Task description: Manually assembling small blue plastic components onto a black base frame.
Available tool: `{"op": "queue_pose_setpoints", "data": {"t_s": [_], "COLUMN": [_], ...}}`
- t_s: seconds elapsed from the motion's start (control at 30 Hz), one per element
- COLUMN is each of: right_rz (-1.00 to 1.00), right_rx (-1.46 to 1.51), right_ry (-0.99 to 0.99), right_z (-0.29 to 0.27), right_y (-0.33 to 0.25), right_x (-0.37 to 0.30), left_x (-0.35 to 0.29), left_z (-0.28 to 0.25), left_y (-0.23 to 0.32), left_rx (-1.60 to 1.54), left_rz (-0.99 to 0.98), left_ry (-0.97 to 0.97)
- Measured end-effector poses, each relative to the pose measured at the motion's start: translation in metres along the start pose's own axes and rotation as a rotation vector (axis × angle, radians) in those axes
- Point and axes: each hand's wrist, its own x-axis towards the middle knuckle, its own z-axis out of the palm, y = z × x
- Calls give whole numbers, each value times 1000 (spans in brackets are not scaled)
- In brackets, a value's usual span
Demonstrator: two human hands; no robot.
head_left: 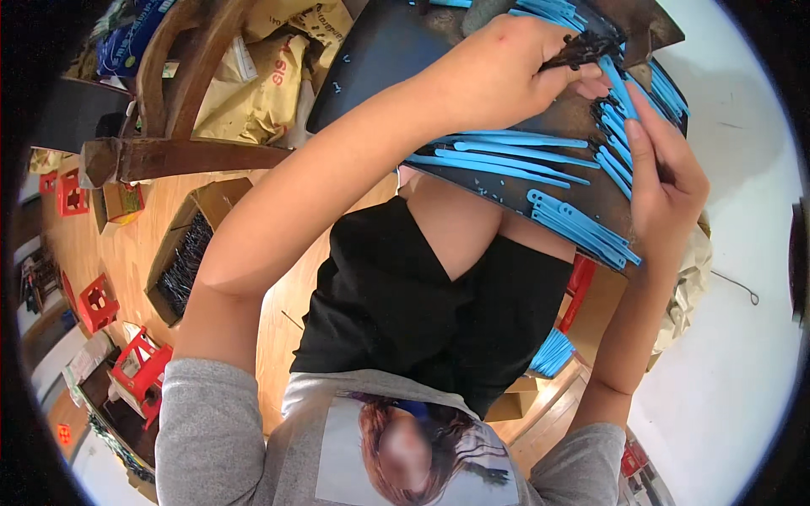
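Note:
My left hand (510,72) reaches across the dark table (388,93) from the left, its fingers closed around a clump of small black pieces (582,52). A flat light-blue plastic strip (620,88) is pinched between the thumb and fingers of my right hand (662,164). The strip's far end sits right beside the black clump; whether they touch I cannot tell. Under my left wrist lie several loose blue strips (506,160), side by side. A neat stack of blue strips with holed ends (582,228) rests at the table's near edge. More strips lie partly hidden behind my right fingers.
A wooden chair (194,160) and a yellow sack (253,93) stand at the left. On the floor, a cardboard box (198,211) holds dark thin pieces, near red plastic stools (139,371). A white wall (742,278) bounds the right side. Blue strips (553,354) lie below the table.

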Motion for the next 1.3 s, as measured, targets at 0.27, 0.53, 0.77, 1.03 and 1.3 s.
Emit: {"op": "queue_pose_setpoints", "data": {"t_s": [0.27, 0.53, 0.77, 1.03, 1.3], "right_rz": [86, -208, -546, -742, -836], "right_rx": [-202, 65, -1, -165, -142], "right_ry": [-63, -254, -89, -50, -131], "right_z": [-6, 62, 144, 242, 96], "right_y": [-47, -123, -174, -298, -183], "right_x": [-3, 48, 160, 322, 137], "left_x": [16, 8, -3, 21, 21], "left_z": [-14, 12, 35, 118, 19], "left_y": [6, -35, -43, -81, -54], "left_rx": [164, -35, -758, -629, -326], "left_rz": [73, 295, 356, 232, 4], "left_ry": [-5, 155, 277, 159, 138]}}
